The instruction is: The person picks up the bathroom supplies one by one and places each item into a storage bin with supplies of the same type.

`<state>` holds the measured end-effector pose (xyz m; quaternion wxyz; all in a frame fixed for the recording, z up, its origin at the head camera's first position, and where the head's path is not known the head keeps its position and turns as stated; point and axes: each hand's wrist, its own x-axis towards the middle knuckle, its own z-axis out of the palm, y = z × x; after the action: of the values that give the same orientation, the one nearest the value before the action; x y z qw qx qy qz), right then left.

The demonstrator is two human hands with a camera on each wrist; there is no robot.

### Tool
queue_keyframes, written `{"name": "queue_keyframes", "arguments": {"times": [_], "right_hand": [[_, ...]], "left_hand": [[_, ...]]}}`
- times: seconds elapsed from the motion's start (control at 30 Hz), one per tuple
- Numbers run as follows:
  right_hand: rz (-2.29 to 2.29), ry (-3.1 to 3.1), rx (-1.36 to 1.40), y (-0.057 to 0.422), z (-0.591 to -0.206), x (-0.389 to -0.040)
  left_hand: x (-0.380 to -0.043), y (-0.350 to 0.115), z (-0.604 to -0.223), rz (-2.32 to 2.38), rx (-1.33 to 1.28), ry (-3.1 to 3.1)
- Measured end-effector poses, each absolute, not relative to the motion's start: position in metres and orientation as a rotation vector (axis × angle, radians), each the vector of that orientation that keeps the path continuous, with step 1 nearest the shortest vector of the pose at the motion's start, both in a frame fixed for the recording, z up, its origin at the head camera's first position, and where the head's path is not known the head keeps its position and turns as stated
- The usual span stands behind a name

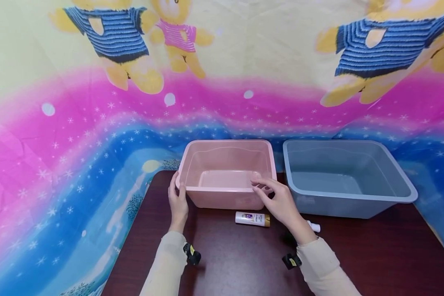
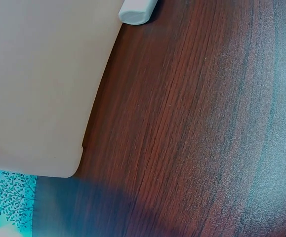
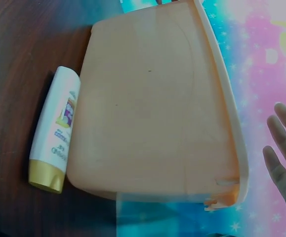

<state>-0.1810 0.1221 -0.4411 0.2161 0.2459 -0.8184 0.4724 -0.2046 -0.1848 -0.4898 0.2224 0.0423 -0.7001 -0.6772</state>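
A pink plastic bin [image 1: 214,197] stands at the back of the dark wooden table. My left hand [image 1: 178,207] touches its front left corner, with fingers along the outer side and thumb near the front rim. Over the front right corner hovers my right hand [image 1: 279,200], its fingers loosely bent with nothing between them. The right wrist view shows those spread fingers [image 3: 283,138] apart from the bin's rim. A white bottle with a gold cap [image 1: 252,219] lies on its side before the bin; its white end [image 2: 137,12] shows in the left wrist view.
A larger grey-blue bin [image 1: 329,205] stands to the right of the pink one. A small white item [image 1: 313,226] is partly hidden behind my right wrist. A printed bear cloth [image 1: 244,61] hangs behind the table [image 1: 240,259].
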Motion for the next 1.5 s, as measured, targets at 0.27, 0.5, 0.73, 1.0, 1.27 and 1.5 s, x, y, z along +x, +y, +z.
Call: {"name": "queue_keyframes", "arguments": {"times": [0.27,0.5,0.73,1.0,1.27,1.5], "right_hand": [[1.317,-2.263,0.67,0.128,-0.458,-0.175],[1.333,-2.217,0.732,0.129,-0.473,-0.174],[1.353,-2.242,0.75,0.126,-0.484,-0.168],[1.351,-2.305,0.691,0.126,-0.5,-0.163],[1.373,-2.36,0.625,0.128,-0.517,-0.159],[1.434,-2.45,0.533,0.13,-0.532,-0.159]], "left_hand": [[-0.221,-0.191,-0.517,-1.892,0.139,-1.921],[-0.224,-0.191,-0.523,-1.879,0.137,-1.895],[-0.217,-0.19,-0.512,-1.887,0.137,-1.883],[-0.211,-0.186,-0.498,-1.852,0.128,-1.915],[-0.226,-0.189,-0.524,-1.838,0.147,-1.891],[-0.226,-0.188,-0.525,-1.826,0.128,-1.875]]}}
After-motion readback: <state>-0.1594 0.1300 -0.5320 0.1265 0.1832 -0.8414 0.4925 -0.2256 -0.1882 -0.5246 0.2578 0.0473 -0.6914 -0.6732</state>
